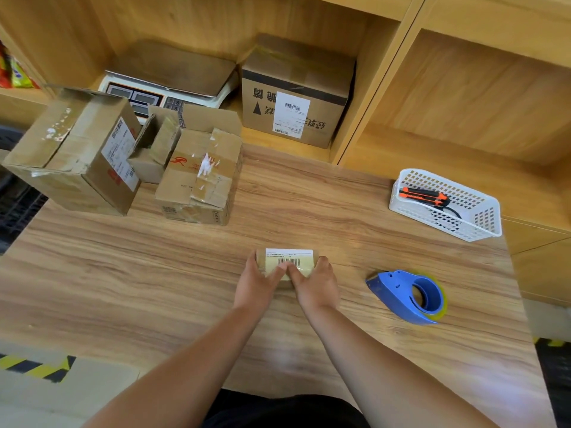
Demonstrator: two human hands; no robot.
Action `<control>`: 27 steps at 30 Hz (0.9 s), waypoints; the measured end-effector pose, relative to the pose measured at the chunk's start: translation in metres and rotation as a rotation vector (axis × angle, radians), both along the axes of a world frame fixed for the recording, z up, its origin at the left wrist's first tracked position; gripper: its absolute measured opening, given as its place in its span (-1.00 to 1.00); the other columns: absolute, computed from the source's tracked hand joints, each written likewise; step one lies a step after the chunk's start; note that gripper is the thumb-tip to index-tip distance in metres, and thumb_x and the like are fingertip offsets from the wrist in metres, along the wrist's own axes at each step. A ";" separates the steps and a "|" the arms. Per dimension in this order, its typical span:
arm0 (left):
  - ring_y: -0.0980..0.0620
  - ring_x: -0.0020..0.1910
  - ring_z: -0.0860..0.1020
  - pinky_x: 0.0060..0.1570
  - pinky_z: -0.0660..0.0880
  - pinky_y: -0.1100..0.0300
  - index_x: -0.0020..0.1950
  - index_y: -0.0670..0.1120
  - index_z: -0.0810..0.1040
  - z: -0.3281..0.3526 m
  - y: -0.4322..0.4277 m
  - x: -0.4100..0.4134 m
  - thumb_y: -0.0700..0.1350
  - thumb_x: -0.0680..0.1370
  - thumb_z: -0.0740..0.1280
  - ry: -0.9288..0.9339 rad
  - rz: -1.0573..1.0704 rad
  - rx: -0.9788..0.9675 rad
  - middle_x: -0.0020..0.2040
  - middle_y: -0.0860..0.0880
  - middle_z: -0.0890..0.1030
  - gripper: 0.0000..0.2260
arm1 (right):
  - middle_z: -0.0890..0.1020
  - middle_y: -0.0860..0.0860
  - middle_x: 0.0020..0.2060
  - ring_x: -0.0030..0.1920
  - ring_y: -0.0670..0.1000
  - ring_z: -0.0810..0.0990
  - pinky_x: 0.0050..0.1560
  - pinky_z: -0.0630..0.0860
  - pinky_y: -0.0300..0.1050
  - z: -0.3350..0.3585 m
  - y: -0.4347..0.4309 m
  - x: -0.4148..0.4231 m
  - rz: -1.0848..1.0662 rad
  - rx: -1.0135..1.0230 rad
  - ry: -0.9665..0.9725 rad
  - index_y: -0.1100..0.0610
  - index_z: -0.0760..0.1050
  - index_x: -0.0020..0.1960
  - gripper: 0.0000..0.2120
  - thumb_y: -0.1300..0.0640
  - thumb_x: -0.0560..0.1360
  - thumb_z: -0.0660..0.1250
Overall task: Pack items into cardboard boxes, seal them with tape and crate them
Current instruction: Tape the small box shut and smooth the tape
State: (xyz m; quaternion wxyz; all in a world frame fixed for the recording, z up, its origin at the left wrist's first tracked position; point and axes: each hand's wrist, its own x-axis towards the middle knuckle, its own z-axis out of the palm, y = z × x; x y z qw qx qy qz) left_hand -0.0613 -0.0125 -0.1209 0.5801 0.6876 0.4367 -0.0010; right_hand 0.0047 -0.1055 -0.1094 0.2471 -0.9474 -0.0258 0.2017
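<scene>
- Head view: you hold the small box (289, 257) at the middle of the table (309, 205), dead ahead at 12 o'clock from your body.
- Your left hand (259, 281) grips the box's left end, with the fingers wrapped round the far corner and the thumb lying across the top.
- Your right hand (315, 284) grips the right end the same way; the two thumbs meet on the barcode label (290, 253) stuck to the box top.
- The blue tape dispenser (408, 296) lies on the table at 3 o'clock from the small box, apart from your right hand.
- A white basket (482, 225) sits at 2 o'clock near the table's far right corner, with an orange and black utility knife (423, 196) lying in it.
- At 10 o'clock stands a large carton (77, 149) with its flaps loose and a label on its side.
- At 11 o'clock a taped carton (200, 177) stands, and a smaller open carton (154, 143) is wedged between those two.
- Behind them, a weighing scale (173, 75) sits on the shelf.
- At 12 o'clock on the shelf, a printed carton (296, 94) stands with a white label on its front.
</scene>
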 end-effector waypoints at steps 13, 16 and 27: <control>-0.06 0.12 0.56 0.08 0.46 0.08 0.26 -0.07 0.48 -0.001 -0.009 0.012 0.28 0.41 0.33 0.143 0.133 0.051 0.11 -0.04 0.62 -0.43 | 0.57 0.05 0.08 0.13 0.15 0.53 0.17 0.41 0.04 0.002 -0.001 0.020 -0.077 -0.041 0.075 0.11 0.43 0.09 -0.48 -0.33 0.47 0.15; -0.11 0.15 0.55 0.08 0.45 0.07 0.28 -0.10 0.45 -0.002 -0.008 0.013 0.25 0.49 0.25 0.151 0.111 0.081 0.11 -0.07 0.62 -0.48 | 0.47 0.07 0.22 0.22 0.15 0.48 0.18 0.42 0.07 0.001 0.006 0.014 -0.020 -0.037 0.026 0.17 0.33 0.25 -0.30 -0.38 0.40 0.25; -0.17 0.14 0.50 -0.02 0.33 0.16 0.27 -0.18 0.45 0.003 -0.013 0.016 0.04 0.64 0.07 0.067 0.224 0.015 0.06 -0.12 0.56 -0.63 | 0.61 0.16 -0.11 -0.01 0.21 0.54 -0.16 0.33 -0.05 -0.004 -0.013 0.026 -0.056 0.147 -0.002 0.19 0.50 -0.03 -0.61 -0.08 0.63 0.05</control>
